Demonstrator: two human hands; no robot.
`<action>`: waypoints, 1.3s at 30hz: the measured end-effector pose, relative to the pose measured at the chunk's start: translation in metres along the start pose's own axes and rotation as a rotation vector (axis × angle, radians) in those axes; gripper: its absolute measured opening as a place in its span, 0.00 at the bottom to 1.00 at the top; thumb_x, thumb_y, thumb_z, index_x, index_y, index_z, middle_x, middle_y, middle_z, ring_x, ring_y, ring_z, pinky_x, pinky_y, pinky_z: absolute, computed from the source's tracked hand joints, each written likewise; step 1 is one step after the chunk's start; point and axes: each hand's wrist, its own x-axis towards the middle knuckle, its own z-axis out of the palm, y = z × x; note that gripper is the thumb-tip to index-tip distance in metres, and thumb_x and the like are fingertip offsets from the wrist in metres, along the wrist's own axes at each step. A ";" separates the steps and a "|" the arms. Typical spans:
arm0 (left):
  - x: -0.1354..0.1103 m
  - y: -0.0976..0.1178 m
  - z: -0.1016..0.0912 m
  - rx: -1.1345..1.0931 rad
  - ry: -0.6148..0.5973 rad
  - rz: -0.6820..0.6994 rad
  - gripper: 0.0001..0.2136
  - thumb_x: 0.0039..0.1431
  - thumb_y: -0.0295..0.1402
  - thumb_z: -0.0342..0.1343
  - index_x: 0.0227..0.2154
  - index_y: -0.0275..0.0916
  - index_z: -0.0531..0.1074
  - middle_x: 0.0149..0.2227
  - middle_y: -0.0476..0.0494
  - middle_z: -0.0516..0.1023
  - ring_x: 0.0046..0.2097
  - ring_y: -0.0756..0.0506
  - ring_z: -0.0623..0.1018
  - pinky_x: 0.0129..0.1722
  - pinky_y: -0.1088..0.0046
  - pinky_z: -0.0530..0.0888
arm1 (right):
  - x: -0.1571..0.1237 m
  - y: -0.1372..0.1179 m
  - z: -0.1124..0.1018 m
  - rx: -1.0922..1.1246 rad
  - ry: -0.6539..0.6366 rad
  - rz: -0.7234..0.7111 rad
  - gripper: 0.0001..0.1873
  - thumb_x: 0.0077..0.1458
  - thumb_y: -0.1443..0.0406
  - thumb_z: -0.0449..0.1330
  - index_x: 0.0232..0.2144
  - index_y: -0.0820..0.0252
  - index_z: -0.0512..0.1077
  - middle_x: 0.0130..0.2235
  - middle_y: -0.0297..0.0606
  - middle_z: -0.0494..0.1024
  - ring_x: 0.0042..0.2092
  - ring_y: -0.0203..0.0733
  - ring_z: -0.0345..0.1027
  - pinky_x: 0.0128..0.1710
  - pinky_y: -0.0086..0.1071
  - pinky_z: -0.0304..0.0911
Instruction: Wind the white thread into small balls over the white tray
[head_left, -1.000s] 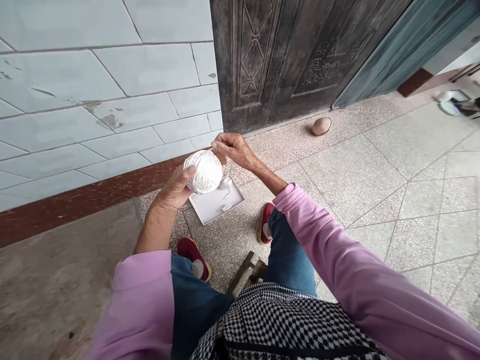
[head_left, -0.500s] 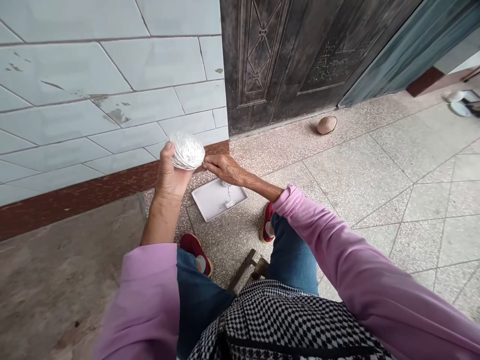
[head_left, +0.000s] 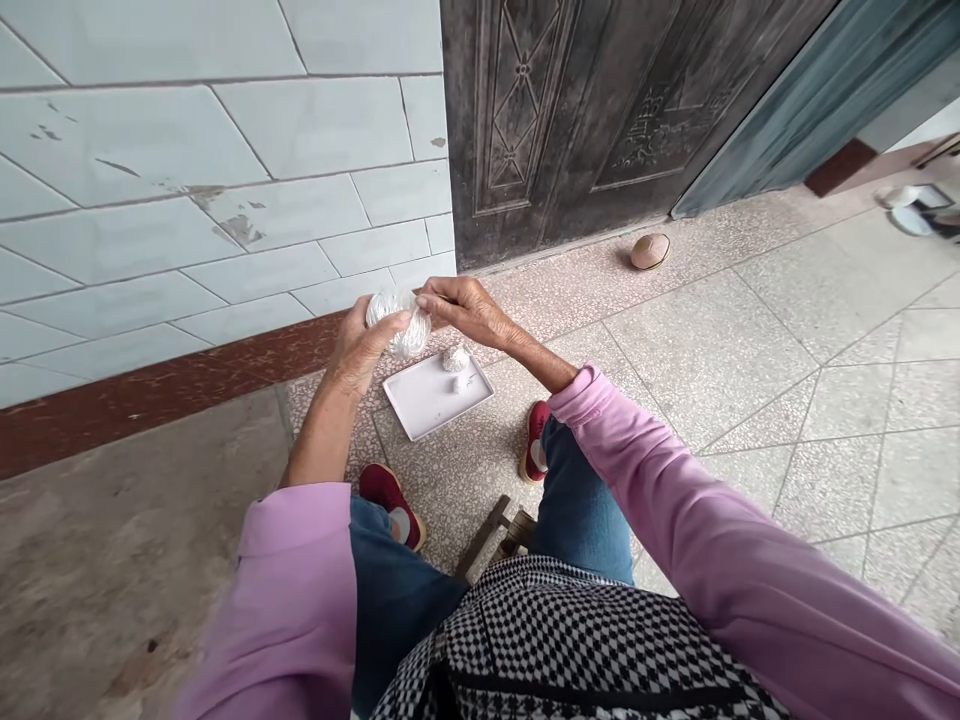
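My left hand is wrapped round a white ball of thread, held up in front of the wall. My right hand pinches at the ball's right side; its fingers are closed, seemingly on the thin thread end, which is too fine to see. Below both hands a white square tray lies on the floor, with a small loose clump of white thread resting on it.
A pale tiled wall with a red skirting stands on the left. A dark carved door is ahead, a small round brown object on the floor before it. My red shoes and a wooden stool edge are below.
The ball in my left hand dropped slightly and tilted toward my right hand, which rose to its side and pinched there. The loose thread now sits bunched on the tray.
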 end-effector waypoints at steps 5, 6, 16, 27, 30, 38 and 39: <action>-0.014 0.012 0.006 -0.014 -0.194 -0.125 0.42 0.50 0.64 0.88 0.58 0.39 0.87 0.51 0.32 0.91 0.53 0.26 0.91 0.46 0.57 0.89 | 0.009 0.014 -0.014 0.029 0.047 -0.002 0.33 0.87 0.44 0.72 0.33 0.52 0.68 0.32 0.30 0.69 0.37 0.39 0.60 0.38 0.34 0.60; -0.015 0.012 0.006 -0.034 -0.239 -0.132 0.43 0.50 0.65 0.88 0.58 0.39 0.87 0.51 0.31 0.92 0.55 0.24 0.92 0.49 0.53 0.90 | 0.012 0.016 -0.015 0.038 0.060 -0.008 0.33 0.88 0.44 0.71 0.32 0.52 0.68 0.32 0.30 0.68 0.37 0.39 0.60 0.38 0.34 0.59; -0.008 0.010 0.006 -0.366 -0.135 -0.050 0.48 0.53 0.71 0.85 0.67 0.44 0.85 0.65 0.26 0.90 0.79 0.11 0.81 0.66 0.33 0.93 | 0.024 0.037 0.010 -0.032 0.096 0.053 0.31 0.91 0.59 0.68 0.31 0.54 0.65 0.32 0.28 0.67 0.39 0.39 0.62 0.45 0.34 0.58; 0.021 0.005 -0.001 -0.479 0.230 0.045 0.34 0.50 0.57 0.86 0.54 0.47 0.84 0.63 0.39 0.90 0.81 0.23 0.76 0.59 0.51 0.86 | -0.006 0.012 0.056 -0.494 -0.374 0.047 0.16 0.90 0.71 0.64 0.42 0.59 0.78 0.45 0.41 0.87 0.48 0.47 0.77 0.54 0.36 0.66; 0.021 0.009 -0.006 -0.494 0.289 0.034 0.36 0.45 0.54 0.87 0.55 0.46 0.83 0.63 0.40 0.89 0.80 0.24 0.76 0.57 0.54 0.83 | -0.025 -0.002 0.079 -0.579 -0.595 -0.015 0.13 0.92 0.68 0.65 0.47 0.60 0.84 0.47 0.45 0.91 0.47 0.49 0.80 0.51 0.37 0.68; 0.005 0.030 -0.006 -0.436 0.388 0.230 0.31 0.43 0.50 0.87 0.43 0.44 0.76 0.57 0.36 0.85 0.64 0.31 0.82 0.54 0.57 0.84 | -0.026 -0.018 0.037 -0.844 -0.636 0.308 0.10 0.81 0.77 0.73 0.57 0.67 0.94 0.63 0.55 0.96 0.63 0.55 0.90 0.60 0.37 0.77; 0.003 0.031 -0.006 -0.424 0.385 0.241 0.32 0.42 0.50 0.88 0.42 0.44 0.75 0.56 0.37 0.85 0.62 0.32 0.81 0.55 0.56 0.84 | -0.021 -0.018 0.025 -0.868 -0.559 0.337 0.15 0.83 0.79 0.68 0.61 0.71 0.93 0.65 0.61 0.95 0.66 0.58 0.90 0.64 0.40 0.78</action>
